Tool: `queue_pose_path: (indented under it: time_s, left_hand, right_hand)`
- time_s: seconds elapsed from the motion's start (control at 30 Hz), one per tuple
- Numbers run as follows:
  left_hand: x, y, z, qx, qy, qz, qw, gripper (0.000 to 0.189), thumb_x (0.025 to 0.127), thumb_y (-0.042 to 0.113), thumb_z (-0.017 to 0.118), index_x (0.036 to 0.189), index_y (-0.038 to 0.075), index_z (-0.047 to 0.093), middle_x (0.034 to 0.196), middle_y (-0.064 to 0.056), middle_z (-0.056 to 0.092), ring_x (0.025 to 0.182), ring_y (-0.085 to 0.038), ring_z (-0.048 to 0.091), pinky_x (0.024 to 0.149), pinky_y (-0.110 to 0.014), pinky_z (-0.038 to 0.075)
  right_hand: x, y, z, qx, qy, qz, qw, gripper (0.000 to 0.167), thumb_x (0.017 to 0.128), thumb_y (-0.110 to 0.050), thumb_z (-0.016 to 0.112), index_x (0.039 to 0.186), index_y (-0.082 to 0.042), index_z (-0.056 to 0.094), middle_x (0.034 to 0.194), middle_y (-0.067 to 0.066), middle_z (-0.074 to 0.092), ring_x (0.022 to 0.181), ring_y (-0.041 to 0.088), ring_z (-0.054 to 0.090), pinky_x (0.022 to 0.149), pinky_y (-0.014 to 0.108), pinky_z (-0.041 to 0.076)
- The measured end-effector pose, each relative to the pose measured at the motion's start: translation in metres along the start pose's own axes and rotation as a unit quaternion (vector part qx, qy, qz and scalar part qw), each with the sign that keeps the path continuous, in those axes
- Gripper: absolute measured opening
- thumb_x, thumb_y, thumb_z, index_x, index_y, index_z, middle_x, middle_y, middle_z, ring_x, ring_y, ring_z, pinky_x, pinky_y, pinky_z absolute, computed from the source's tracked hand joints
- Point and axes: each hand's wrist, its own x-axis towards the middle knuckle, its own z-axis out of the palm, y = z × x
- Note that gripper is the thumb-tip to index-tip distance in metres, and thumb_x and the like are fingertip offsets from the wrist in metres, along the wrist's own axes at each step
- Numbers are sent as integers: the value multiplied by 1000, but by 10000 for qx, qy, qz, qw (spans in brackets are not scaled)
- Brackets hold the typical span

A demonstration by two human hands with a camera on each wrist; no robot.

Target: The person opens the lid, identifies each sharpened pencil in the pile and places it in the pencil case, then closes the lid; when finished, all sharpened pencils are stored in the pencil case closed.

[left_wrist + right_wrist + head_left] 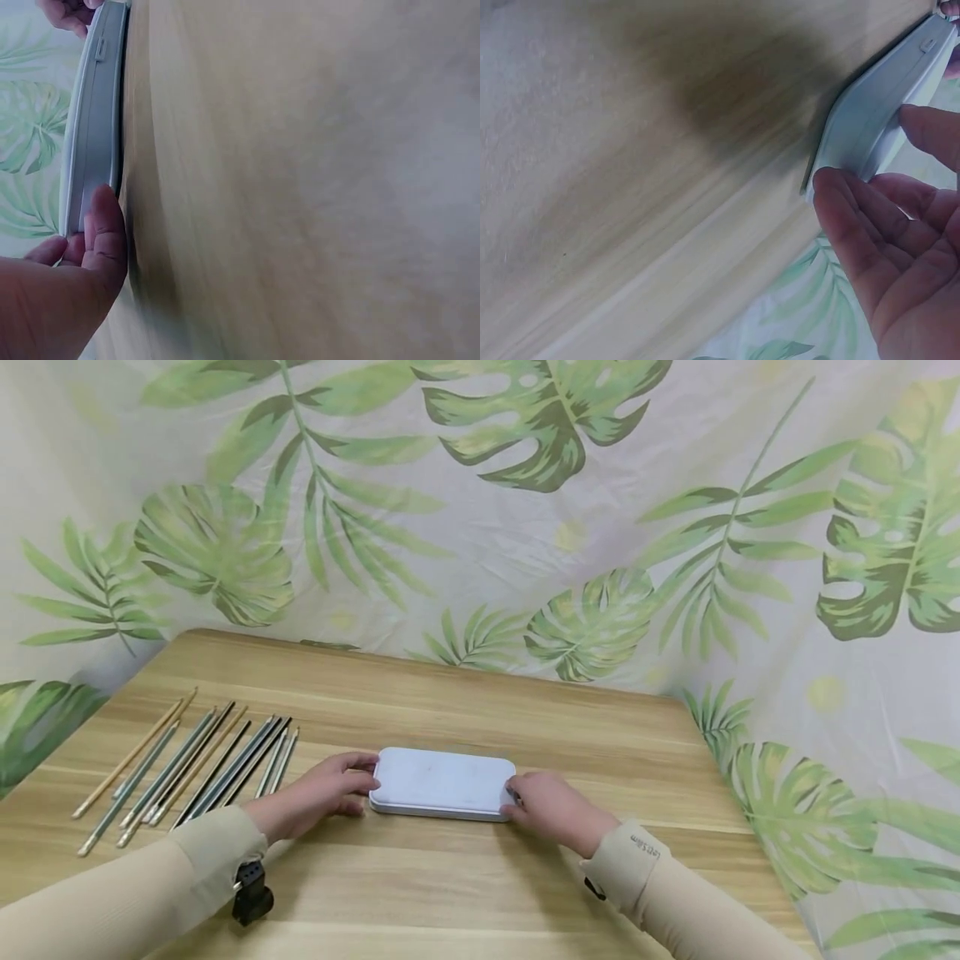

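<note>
A flat white pencil case [442, 781] with rounded corners lies on the wooden table, its lid down. A small catch [100, 49] shows on its grey front side in the left wrist view. My left hand [322, 789] holds the case's left end, with a fingertip against the front corner. At the opposite end my right hand [558, 810] grips the case; in the right wrist view the thumb [930, 131] is on the lid's edge and the other fingers bend against the end. The inside of the case is hidden.
Several pencils [187, 768], wood-coloured, black and grey-blue, lie side by side on the table [600, 735] left of the case. My left forearm reaches past their near ends. A leaf-patterned cloth [510, 527] hangs behind the table's far edge.
</note>
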Motion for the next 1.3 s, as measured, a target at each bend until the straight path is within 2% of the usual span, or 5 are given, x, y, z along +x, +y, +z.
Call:
queue_pose_path:
  time_s: [0.2, 0.43, 0.5, 0.8, 1.3]
  left_hand:
    - [5, -2, -1, 1702, -45, 624, 9834, 102, 85, 16, 84, 158, -11, 19, 156, -37, 27, 136, -53, 41, 106, -57, 45]
    - [23, -13, 0, 3641, -39, 1501, 9192, 115, 68, 20, 97, 156, -10, 29, 152, -34, 41, 140, -48, 41, 115, -59, 32]
    - [24, -12, 0, 3818, 20, 1486, 9122, 111, 69, 21, 96, 154, -10, 33, 149, -33, 45, 137, -46, 45, 114, -58, 35]
    - [28, 3, -11, 3181, -152, 1023, 9424, 110, 74, 33, 91, 155, -10, 29, 141, -31, 52, 127, -43, 53, 110, -59, 38]
    - [31, 6, -21, 2875, -144, 814, 9542, 103, 85, 41, 84, 153, -14, 29, 141, -33, 51, 125, -42, 55, 107, -57, 43]
  right_hand:
    - [0, -1, 2, -486, 152, -108, 9986, 32, 95, -31, 75, 113, -5, 71, 104, 9, 68, 92, 22, 64, 82, 39, 56]
    - [18, -23, 16, -440, 287, -1183, 9916, 56, 97, -36, 73, 139, -1, 60, 142, 14, 59, 131, 28, 56, 111, 38, 43]
    - [23, -28, 21, -682, 243, -1404, 9874, 59, 99, -37, 70, 143, 0, 57, 145, 14, 57, 134, 27, 54, 113, 36, 41]
    - [40, -32, 19, -1945, 742, -1920, 9591, 49, 105, -38, 61, 136, -1, 62, 136, 11, 64, 122, 21, 63, 98, 32, 53]
    - [56, -37, 2, -1715, 292, -1757, 9690, 41, 110, -28, 52, 136, 3, 59, 128, 14, 67, 111, 24, 68, 93, 35, 56]
